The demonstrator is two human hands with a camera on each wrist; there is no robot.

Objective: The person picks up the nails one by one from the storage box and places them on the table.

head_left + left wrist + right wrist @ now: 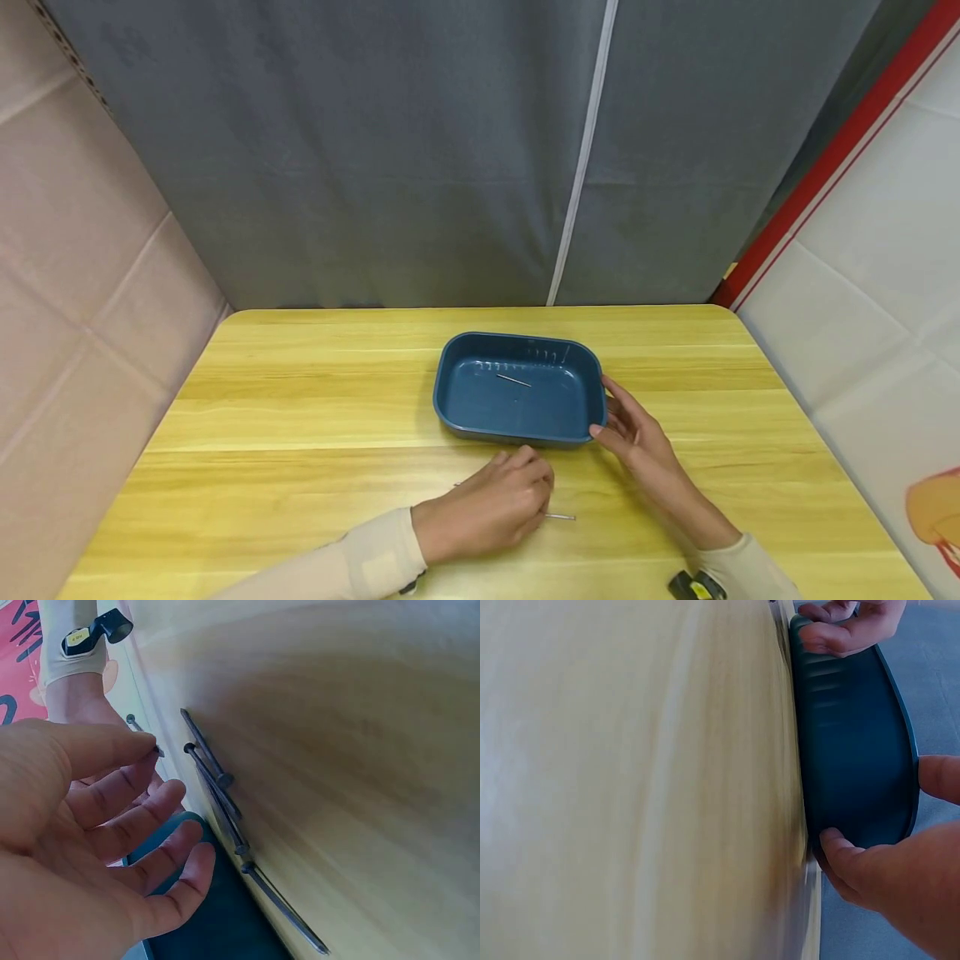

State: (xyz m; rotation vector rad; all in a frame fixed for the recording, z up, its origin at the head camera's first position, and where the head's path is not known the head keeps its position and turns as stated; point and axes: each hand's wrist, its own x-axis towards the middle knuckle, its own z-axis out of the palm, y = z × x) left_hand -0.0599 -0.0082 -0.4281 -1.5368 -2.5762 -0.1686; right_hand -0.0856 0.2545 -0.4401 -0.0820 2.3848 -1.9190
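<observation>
A dark blue plastic tray point(517, 337) stands on the wooden table point(300, 400), with one thin nail point(513, 380) lying inside it. My right hand point(611, 412) holds the tray's near right corner, thumb on the front wall and fingers along the side; the right wrist view shows the same grip on the tray point(855, 750). Just in front of the tray, my left hand point(536, 492) is low over the table. In the left wrist view its thumb and forefinger pinch a nail point(133, 721) above three loose nails point(214, 787) on the wood.
One nail point(561, 517) sticks out from under my left hand on the table. A grey curtain point(375, 167) hangs behind the table, a padded wall point(82, 317) closes the left and a white and red panel point(862, 275) the right.
</observation>
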